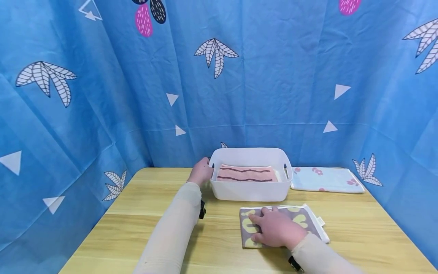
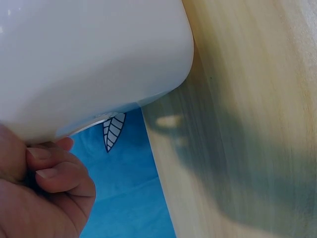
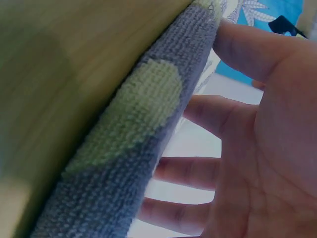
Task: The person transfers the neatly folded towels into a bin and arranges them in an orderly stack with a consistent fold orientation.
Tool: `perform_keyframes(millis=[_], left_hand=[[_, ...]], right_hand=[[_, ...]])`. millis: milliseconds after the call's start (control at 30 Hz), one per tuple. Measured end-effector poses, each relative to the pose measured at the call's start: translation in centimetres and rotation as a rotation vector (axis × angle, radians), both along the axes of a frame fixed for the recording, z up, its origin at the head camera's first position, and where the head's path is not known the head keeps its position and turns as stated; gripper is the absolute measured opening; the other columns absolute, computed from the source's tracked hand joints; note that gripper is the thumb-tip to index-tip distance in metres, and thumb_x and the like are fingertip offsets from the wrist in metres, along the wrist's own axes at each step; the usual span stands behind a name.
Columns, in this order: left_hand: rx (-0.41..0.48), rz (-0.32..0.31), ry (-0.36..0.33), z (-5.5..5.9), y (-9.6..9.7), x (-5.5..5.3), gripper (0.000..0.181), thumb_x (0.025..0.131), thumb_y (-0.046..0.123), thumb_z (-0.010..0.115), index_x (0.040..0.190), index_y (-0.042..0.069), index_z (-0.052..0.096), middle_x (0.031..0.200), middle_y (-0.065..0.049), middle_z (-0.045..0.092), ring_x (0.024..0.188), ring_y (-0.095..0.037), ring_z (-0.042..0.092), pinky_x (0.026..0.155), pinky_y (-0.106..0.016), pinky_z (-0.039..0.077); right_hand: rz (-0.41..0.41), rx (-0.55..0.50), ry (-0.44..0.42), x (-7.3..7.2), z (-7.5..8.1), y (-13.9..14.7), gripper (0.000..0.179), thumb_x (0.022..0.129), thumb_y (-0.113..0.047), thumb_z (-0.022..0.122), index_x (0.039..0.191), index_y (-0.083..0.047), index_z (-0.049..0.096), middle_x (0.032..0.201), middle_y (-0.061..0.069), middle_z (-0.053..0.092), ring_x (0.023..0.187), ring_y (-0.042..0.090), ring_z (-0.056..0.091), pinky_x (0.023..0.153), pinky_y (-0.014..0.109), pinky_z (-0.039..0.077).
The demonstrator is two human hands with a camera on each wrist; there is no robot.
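Note:
A white plastic basket (image 1: pixel 248 192) stands near the back of the table, with a pink towel (image 1: pixel 244 173) with dark wavy stripes lying inside. My left hand (image 1: pixel 201 172) grips the basket's left end at the handle hole; in the left wrist view the fingers (image 2: pixel 64 171) curl at its rim. In front of the basket lies a folded grey towel (image 1: pixel 247 228) with yellow shapes and a white edge. My right hand (image 1: pixel 278 227) rests on top of it, fingers spread. The right wrist view shows those fingertips touching the towel's upper surface (image 3: pixel 163 119).
A light blue folded towel (image 1: pixel 325 179) with pink flowers lies right of the basket, close beside its end. The wooden table (image 1: pixel 137 228) is bordered by blue patterned curtains (image 1: pixel 273 95) at the back and both sides.

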State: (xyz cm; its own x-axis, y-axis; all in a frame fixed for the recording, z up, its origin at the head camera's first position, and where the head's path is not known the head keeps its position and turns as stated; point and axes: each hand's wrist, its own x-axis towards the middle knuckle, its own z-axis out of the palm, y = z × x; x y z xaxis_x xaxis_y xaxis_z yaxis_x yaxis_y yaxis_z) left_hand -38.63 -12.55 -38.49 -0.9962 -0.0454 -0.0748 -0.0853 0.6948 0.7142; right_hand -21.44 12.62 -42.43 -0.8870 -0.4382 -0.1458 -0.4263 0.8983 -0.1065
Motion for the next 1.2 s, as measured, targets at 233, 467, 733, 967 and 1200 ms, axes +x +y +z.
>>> perform_keyframes(millis=[233, 467, 733, 967, 1200], left_hand=[[-0.016, -0.006, 0.006, -0.1, 0.0, -0.1, 0.026, 0.104, 0.017, 0.054, 0.127, 0.006, 0.055, 0.108, -0.013, 0.061, 0.100, -0.031, 0.057, 0.092, -0.050, 0.048], [-0.012, -0.001, 0.007, -0.3, -0.1, -0.1, 0.026, 0.104, 0.016, 0.053, 0.128, 0.006, 0.055, 0.109, -0.013, 0.061, 0.101, -0.031, 0.058, 0.093, -0.052, 0.048], [-0.006, -0.003, 0.006, -0.1, -0.1, -0.2, 0.025, 0.103, 0.017, 0.056, 0.126, 0.007, 0.055, 0.107, -0.013, 0.061, 0.100, -0.032, 0.058, 0.093, -0.052, 0.048], [-0.006, -0.001, 0.001, -0.1, 0.0, -0.4, 0.020, 0.103, 0.016, 0.056, 0.121, 0.008, 0.055, 0.106, -0.013, 0.061, 0.100, -0.031, 0.058, 0.092, -0.052, 0.048], [-0.018, -0.012, -0.002, -0.1, 0.0, -0.5, 0.017, 0.103, 0.015, 0.051, 0.119, 0.008, 0.054, 0.106, -0.013, 0.062, 0.099, -0.031, 0.058, 0.091, -0.050, 0.048]], right_hand=[[0.007, 0.019, 0.004, -0.2, 0.0, -2.5, 0.067, 0.088, -0.060, 0.068, 0.145, -0.026, 0.057, 0.139, 0.019, 0.054, 0.118, 0.048, 0.051, 0.089, 0.059, 0.048], [0.033, 0.094, 0.046, -0.4, -0.2, -4.7, 0.070, 0.087, -0.067, 0.064, 0.146, -0.030, 0.056, 0.134, 0.014, 0.057, 0.109, 0.041, 0.056, 0.079, 0.053, 0.052], [0.063, 0.069, 0.111, -0.5, -0.3, -6.5, 0.071, 0.086, -0.067, 0.066, 0.144, -0.027, 0.058, 0.126, 0.013, 0.060, 0.100, 0.038, 0.057, 0.073, 0.047, 0.053], [0.045, 0.087, 0.103, -0.5, 0.0, -7.1, 0.072, 0.085, -0.068, 0.065, 0.145, -0.028, 0.057, 0.127, 0.013, 0.059, 0.100, 0.037, 0.057, 0.070, 0.047, 0.052], [0.031, 0.082, 0.079, -0.4, 0.3, -6.9, 0.072, 0.086, -0.069, 0.065, 0.145, -0.029, 0.056, 0.128, 0.014, 0.058, 0.103, 0.037, 0.057, 0.073, 0.048, 0.053]])
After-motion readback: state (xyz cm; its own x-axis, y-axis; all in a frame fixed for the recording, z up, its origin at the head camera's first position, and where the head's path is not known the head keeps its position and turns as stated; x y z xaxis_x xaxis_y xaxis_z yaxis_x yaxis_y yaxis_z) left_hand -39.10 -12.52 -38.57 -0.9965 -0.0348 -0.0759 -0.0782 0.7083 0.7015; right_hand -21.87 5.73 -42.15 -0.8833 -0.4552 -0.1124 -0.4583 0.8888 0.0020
